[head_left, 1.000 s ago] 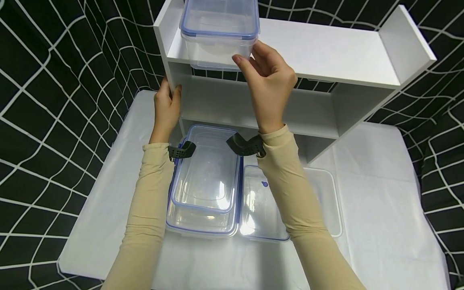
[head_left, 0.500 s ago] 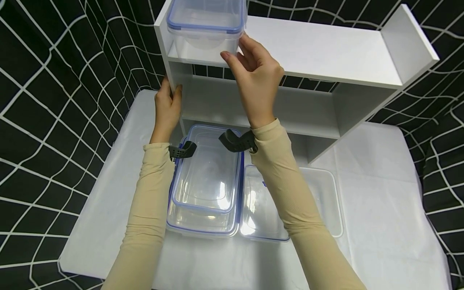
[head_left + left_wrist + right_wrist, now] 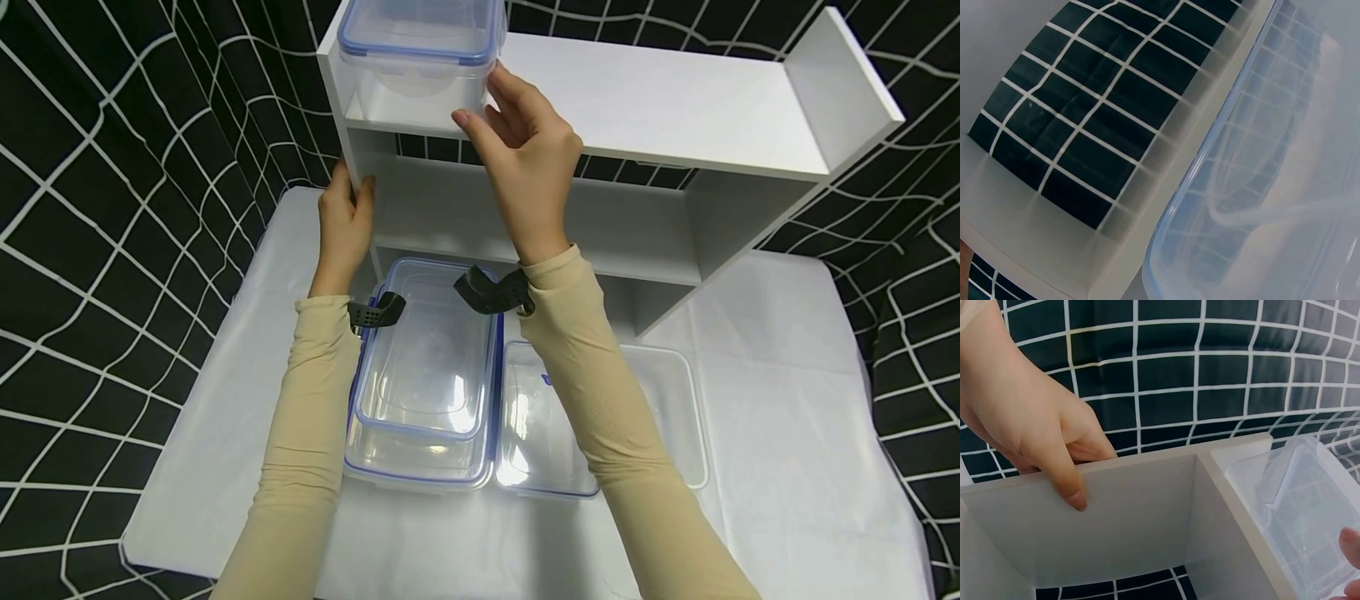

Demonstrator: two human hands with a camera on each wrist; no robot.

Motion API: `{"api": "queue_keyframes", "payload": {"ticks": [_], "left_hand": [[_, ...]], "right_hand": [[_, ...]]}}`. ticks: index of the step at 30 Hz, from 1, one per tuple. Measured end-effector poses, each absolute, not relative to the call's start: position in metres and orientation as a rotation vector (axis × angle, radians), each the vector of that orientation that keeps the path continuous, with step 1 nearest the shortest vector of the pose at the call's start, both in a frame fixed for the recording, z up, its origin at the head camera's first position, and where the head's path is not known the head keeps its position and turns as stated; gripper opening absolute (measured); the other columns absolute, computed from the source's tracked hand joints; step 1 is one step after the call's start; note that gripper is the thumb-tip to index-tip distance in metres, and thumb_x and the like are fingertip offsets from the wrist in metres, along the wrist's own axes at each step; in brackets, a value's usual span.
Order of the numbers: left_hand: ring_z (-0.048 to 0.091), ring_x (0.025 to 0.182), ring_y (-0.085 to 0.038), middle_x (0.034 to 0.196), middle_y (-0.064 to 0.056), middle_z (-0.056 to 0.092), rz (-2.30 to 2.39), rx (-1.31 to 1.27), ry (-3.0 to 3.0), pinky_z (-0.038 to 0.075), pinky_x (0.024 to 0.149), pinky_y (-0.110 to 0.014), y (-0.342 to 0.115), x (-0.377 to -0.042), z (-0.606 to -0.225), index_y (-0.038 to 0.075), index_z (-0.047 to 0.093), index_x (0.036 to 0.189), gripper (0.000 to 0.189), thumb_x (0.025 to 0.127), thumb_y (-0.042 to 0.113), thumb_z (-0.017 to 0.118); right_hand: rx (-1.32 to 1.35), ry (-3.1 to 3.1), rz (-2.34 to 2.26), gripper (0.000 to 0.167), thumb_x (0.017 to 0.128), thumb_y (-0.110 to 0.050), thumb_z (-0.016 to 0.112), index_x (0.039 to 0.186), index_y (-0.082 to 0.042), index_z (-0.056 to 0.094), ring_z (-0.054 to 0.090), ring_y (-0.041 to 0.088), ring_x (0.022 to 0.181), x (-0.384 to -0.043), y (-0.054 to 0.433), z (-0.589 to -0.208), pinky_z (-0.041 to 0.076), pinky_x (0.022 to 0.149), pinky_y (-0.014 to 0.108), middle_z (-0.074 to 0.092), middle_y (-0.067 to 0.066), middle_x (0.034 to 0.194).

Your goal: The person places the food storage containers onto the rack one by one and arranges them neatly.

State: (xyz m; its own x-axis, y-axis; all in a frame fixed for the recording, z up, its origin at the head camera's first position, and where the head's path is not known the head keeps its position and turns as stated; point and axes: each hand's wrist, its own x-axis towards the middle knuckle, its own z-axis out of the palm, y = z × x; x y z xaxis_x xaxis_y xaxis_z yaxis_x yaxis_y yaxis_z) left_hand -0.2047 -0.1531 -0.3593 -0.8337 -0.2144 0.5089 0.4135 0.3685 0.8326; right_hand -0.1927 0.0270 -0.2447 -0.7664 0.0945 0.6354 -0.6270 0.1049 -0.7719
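My right hand [image 3: 528, 142] holds the right front corner of a clear food container [image 3: 423, 92] with a blue-rimmed lid, thumb in front and fingers at its side. The container sits at the left end of the top board of a white shelf [image 3: 645, 108]. My left hand [image 3: 345, 221] grips the shelf's left side panel, thumb on the inner face, as the right wrist view shows with the hand [image 3: 1029, 419] over the panel edge. At that view's right edge, the right thumb [image 3: 1350, 544] lies by the container [image 3: 1310, 512].
Under and before the shelf, a stack of flat clear containers [image 3: 427, 367] stands on the white-covered table [image 3: 787, 400]. Right of it lies another blue-rimmed container [image 3: 543, 433], then a white-rimmed one [image 3: 678, 408]. Black cloth with a white grid [image 3: 112, 250] surrounds the table.
My right hand and the container have moved left along the top board, up to its left end, and slightly back. The left hand has stayed on the panel.
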Motion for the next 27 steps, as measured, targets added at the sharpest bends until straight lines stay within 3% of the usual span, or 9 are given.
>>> {"api": "queue_keyframes", "payload": {"ticks": [9, 19, 27], "left_hand": [[0.056, 0.111, -0.031, 0.121, -0.026, 0.057, -1.506, -0.155, -2.098, 0.046, 0.093, -0.040, -0.153, -0.204, -0.360, -0.010, 0.048, 0.125, 0.031, 0.096, 0.001, 0.046], [0.055, 0.114, -0.028, 0.123, -0.024, 0.057, -1.519, -0.147, -2.093, 0.045, 0.094, -0.037, -0.154, -0.205, -0.361, -0.010, 0.048, 0.125, 0.030, 0.097, 0.001, 0.045], [0.054, 0.114, -0.027, 0.123, -0.023, 0.057, -1.517, -0.144, -2.083, 0.044, 0.095, -0.033, -0.152, -0.204, -0.360, -0.010, 0.048, 0.124, 0.030, 0.096, 0.000, 0.046]], "right_hand": [[0.616, -1.758, 1.825, 0.044, 0.075, 0.009, 0.074, 0.116, 0.013, 0.059, 0.060, 0.020, 0.110, -0.178, 0.045, -0.255, 0.047, 0.093, 0.031, 0.061, 0.023, 0.119], [0.581, -1.696, 1.918, 0.039, 0.073, 0.019, 0.069, 0.112, 0.013, 0.061, 0.061, 0.027, 0.109, -0.133, 0.082, -0.277, 0.048, 0.092, 0.040, 0.064, 0.020, 0.115], [0.596, -1.704, 1.900, 0.036, 0.078, 0.015, 0.067, 0.112, 0.014, 0.060, 0.060, 0.032, 0.109, -0.098, 0.106, -0.305, 0.047, 0.093, 0.042, 0.064, 0.020, 0.114]]}}
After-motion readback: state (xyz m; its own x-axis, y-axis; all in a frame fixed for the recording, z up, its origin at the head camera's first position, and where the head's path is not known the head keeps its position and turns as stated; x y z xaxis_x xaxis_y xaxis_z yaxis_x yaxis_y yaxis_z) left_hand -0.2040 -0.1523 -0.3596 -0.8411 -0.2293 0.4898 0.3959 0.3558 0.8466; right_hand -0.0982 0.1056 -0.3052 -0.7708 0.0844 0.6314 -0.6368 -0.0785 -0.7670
